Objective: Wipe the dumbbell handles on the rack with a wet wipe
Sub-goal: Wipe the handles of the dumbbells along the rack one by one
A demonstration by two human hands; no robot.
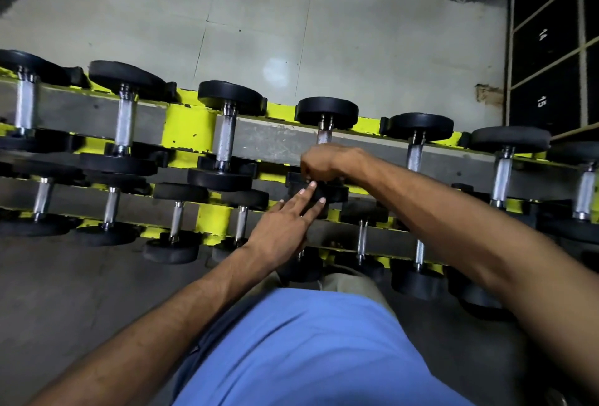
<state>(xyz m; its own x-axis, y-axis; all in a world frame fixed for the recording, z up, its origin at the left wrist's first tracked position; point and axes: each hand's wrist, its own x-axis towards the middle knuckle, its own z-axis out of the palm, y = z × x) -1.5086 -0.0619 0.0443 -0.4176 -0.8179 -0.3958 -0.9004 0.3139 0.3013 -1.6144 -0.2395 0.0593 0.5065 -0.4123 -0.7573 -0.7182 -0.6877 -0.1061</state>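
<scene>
So, right hand wrapped on a top-tier dumbbell handle, left hand flat just below it

Right hand (319, 162) is curled into a fist round the chrome handle (324, 137) of the fourth dumbbell (327, 111) from the left on the upper tier of the yellow rack (189, 126); whether a wet wipe sits inside that fist I can't tell; left hand (282, 230) reaches in with fingers (308, 191) straight, tips resting on that dumbbell's near black head (337, 193), just below the fist; more dumbbells line both tiers, the lower ones with thinner handles; pale tiled floor (259, 26) lies behind the rack; blue shirt (308, 340) fills the bottom of the view.
</scene>
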